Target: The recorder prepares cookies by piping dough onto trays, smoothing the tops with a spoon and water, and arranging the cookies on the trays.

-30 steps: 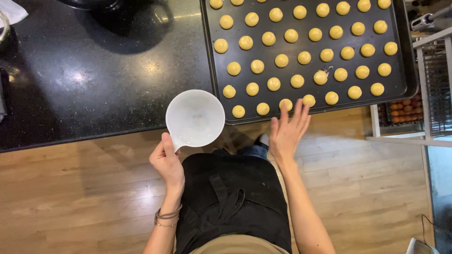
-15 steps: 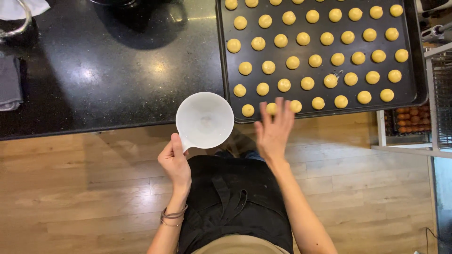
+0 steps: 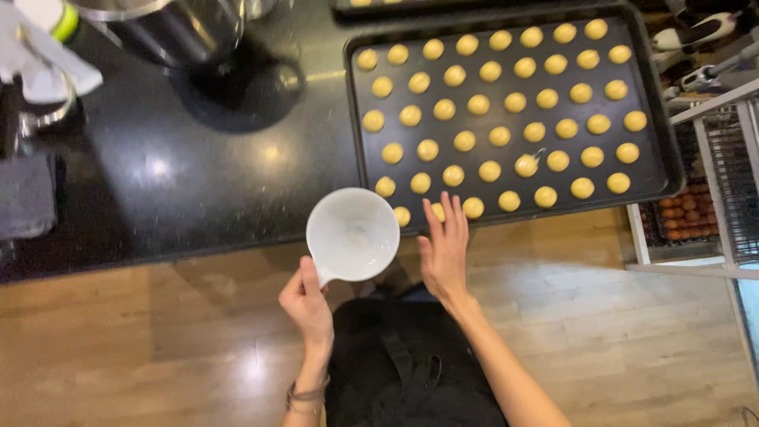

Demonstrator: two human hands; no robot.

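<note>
One glossy black stone counter (image 3: 158, 182) fills the upper left of the frame; a dark rectangular metal baking tray (image 3: 668, 170) of round yellow dough balls (image 3: 490, 171) sits upper right. At centre, the left hand (image 3: 307, 304) grips a white round plastic cup (image 3: 353, 234) by its handle. The right hand (image 3: 445, 251) lies flat, fingers spread and holding nothing, at the tray's lower edge.
</note>
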